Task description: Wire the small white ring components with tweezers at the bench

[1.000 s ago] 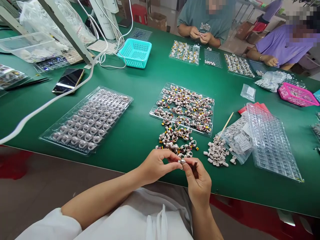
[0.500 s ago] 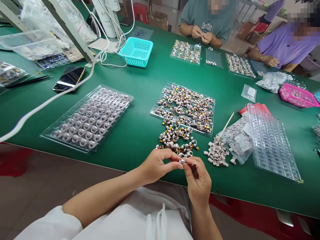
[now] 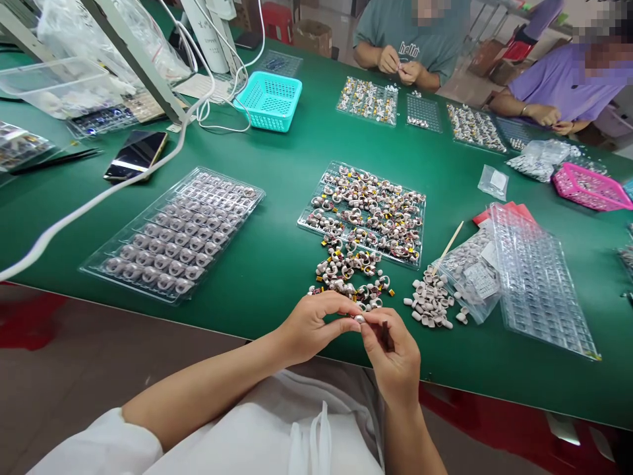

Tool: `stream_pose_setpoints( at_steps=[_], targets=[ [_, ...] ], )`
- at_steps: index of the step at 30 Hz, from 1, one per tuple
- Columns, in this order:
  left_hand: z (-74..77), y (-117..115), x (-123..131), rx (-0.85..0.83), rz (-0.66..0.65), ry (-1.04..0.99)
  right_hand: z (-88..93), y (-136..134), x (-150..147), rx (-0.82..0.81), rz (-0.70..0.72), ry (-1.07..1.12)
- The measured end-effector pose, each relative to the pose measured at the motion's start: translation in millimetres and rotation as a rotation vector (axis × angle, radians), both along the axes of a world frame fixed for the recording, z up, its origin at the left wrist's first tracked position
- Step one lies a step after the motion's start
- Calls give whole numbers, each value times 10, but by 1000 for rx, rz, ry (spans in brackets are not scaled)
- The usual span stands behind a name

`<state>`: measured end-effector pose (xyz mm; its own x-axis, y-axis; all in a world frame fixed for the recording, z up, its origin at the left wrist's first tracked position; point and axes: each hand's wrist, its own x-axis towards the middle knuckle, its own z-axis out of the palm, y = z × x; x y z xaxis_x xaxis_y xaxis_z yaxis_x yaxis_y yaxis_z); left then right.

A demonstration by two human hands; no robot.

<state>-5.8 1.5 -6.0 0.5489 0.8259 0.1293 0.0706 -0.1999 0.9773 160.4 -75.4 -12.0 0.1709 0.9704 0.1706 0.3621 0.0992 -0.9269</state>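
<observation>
Bright, even light falls from overhead onto the matte green table. It leaves only faint, soft shadows beneath the left hand and right hand at 6 o'clock. The small silvery metal part pinched between their fingertips shows a pinpoint glint. White glare streaks the clear plastic blister tray at 3 o'clock, and the black glass-faced phone at 10 o'clock mirrors a pale sheen. Focus is crisp from hands to far edge. Wide-angle bending bows the table's near edge and stretches the corners. The room at 12 o'clock looks paler, slightly washed out.
</observation>
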Motion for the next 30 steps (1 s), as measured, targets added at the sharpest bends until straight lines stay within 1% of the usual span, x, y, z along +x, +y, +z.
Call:
stream_pose_setpoints(
  at_steps=[3, 6, 8, 11, 13, 15, 19, 21, 23, 26, 30],
  targets=[
    [72, 23, 1, -4, -23, 66, 49, 7, 39, -10, 30, -1],
    [136, 40, 18, 6, -16, 104, 56, 5, 66, 52, 23, -50],
    [153, 42, 38, 13, -3, 69, 31, -6, 73, 103, 4, -73],
    [135, 31, 66, 14, 13, -13, -29, -29, 72, 143, -22, -66],
    [109, 15, 76, -1, 17, -53, -59, -44, 72, 131, -20, -40],
    [87, -2, 79, -41, 16, -75, -71, -56, 74, 85, -5, 14],
    [80, -29, 81, -204, 43, -66, -58, -61, 74, -24, 20, 117],
    [87, -36, 86, -296, 73, -40, -51, -56, 62, -53, 26, 124],
    [93, -43, 91, -351, 103, -20, -49, -49, 41, -58, 24, 116],
    [97, -56, 87, -358, 130, -24, -59, -42, 2, -40, 4, 119],
    [98, -74, 69, -327, 119, -36, -91, -38, -38, -6, -45, 159]
  ],
)
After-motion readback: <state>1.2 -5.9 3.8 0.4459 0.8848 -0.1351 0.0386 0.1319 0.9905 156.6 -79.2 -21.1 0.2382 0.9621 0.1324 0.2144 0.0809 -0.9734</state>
